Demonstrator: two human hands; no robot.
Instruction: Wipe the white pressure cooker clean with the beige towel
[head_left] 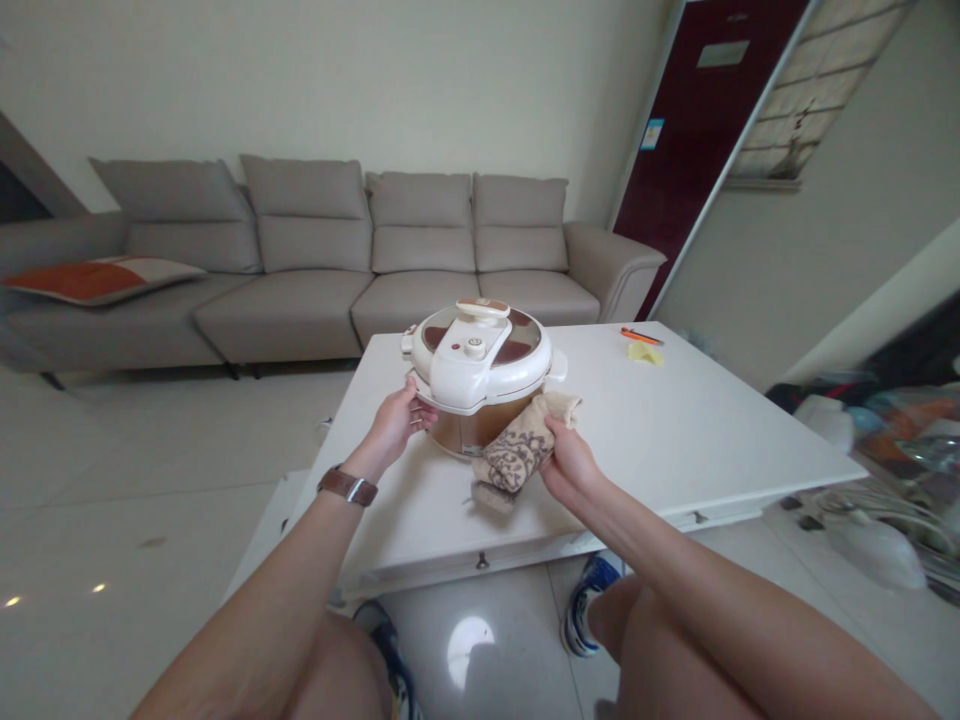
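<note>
A white and gold electric pressure cooker (465, 372) stands upright on the white table (630, 450), its lid on. The lid has a top handle (482, 309) and a round knob at the front. At the cooker's left side my left hand (401, 420) grips the edge below the lid, with its thumb up and fingers curled beneath. My right hand (568, 460) is closed on a folded beige cloth (525, 440) with a dark scroll pattern. The cloth is in front of the cooker's lower right side and hides part of it; I cannot tell whether they touch.
An orange pen-like tool (642, 338) and a yellow piece of paper (645, 354) lie at the table's far right. Behind is a grey sofa (420, 290) with an orange and white cushion (97, 278). Assorted items (877, 500) are piled on the right.
</note>
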